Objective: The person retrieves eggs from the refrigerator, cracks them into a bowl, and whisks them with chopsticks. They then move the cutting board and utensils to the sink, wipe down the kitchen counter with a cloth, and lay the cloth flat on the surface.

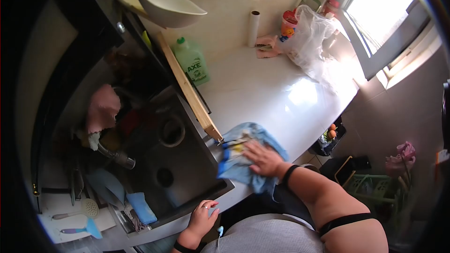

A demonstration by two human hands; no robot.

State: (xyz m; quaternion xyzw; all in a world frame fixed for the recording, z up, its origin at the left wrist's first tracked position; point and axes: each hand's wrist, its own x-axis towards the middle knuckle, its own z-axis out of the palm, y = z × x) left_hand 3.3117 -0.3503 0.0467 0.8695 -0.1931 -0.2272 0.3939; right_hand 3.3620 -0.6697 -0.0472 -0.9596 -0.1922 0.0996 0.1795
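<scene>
A blue-handled spatula with a light blue head (89, 229) and a pale round perforated skimmer (89, 208) lay at the far left, near a folded light blue cloth (142, 208) at the sink's edge. A ragged pink cloth (104, 107) hung above the metal faucet head (123, 160) over the dark rectangular sink (187, 178). To the right, a long, narrow light-wood board (190, 91) stood between the sink and the glossy white desk (243, 89), with a green AXE bottle (192, 61) just beside it.

The hands were apart from each other. The left hand (203, 219), a ring on one finger, held nothing; its fingers were loosely bent and parted near the desk's front edge. The right hand (263, 158) lay open, palm down, on a crumpled blue cloth with white and yellow patches (255, 136), which was on the desk just right of the sink and hung over its front edge.

Toward the back right stood a white cardboard-cored roll (253, 29), then a red-lidded container (288, 26) beside a crumpled clear plastic bag (311, 40).
</scene>
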